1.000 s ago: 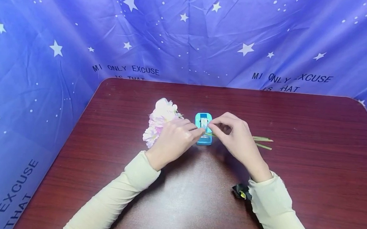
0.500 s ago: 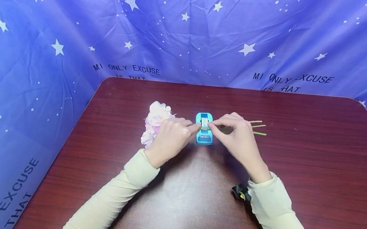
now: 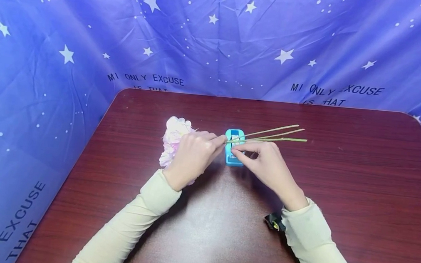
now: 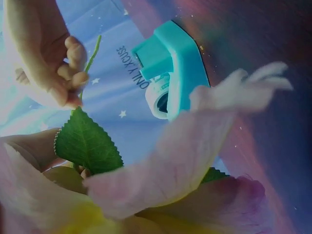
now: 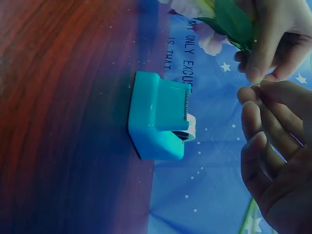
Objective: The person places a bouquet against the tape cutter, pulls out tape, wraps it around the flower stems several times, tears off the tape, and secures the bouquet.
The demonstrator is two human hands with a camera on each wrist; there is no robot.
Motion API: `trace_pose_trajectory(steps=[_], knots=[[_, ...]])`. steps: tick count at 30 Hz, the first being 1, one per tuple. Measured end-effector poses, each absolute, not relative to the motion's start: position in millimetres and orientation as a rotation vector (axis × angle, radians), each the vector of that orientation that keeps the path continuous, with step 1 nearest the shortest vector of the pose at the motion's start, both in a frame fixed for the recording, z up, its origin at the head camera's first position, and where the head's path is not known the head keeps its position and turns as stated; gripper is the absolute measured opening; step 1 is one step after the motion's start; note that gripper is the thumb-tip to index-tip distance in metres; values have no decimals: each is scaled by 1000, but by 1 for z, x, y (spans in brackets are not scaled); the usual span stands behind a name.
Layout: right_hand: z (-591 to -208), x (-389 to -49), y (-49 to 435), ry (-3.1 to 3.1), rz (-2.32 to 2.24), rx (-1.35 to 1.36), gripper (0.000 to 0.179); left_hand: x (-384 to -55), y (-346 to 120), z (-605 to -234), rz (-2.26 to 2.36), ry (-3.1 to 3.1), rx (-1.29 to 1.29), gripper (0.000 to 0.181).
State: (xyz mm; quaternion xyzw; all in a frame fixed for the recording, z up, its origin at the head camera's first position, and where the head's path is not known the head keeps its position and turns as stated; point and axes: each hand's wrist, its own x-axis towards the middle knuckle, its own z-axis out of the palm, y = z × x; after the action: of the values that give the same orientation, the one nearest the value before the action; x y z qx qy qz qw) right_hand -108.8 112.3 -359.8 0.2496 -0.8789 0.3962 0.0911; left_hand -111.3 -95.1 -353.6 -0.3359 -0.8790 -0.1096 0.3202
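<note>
In my left hand (image 3: pixel 193 153) I grip a bunch of pale pink artificial flowers (image 3: pixel 175 139) by the stems, just below the blooms. Thin green stems (image 3: pixel 276 133) run out to the right and fan apart, their ends sloping up. My right hand (image 3: pixel 268 161) has thumb and forefinger pinched beside the stems, close to the left fingertips; it seems to hold a small piece of clear tape, hardly visible. Below both hands a turquoise tape dispenser (image 5: pixel 156 112) with a roll of tape (image 4: pixel 159 97) stands on the table. A green leaf (image 4: pixel 90 141) partly hides the left fingers.
The dark red wooden table (image 3: pixel 350 169) reaches back to a blue curtain (image 3: pixel 219 36) printed with stars and lettering. A small black object (image 3: pixel 274 222) with a yellow patch lies against the right sleeve (image 3: pixel 307 225).
The stems have swung upward from a downward slope, and now show above the right hand. My right fingertips have moved slightly down and left; the flowers shifted a little left.
</note>
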Motion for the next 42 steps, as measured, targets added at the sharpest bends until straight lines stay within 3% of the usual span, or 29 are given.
trace_pose_trajectory(steps=[14, 25, 42], knots=[[-368, -114, 109, -2723, 1180, 657, 21, -109, -95, -348, -402, -2284, -877, 5], [-372, -116, 109, -2617, 1433, 613, 22, -105, -94, -345, -480, -2308, -897, 8], [-371, -117, 111, -2535, 1568, 668, 14, -103, -92, -343, -507, -2346, -890, 9]])
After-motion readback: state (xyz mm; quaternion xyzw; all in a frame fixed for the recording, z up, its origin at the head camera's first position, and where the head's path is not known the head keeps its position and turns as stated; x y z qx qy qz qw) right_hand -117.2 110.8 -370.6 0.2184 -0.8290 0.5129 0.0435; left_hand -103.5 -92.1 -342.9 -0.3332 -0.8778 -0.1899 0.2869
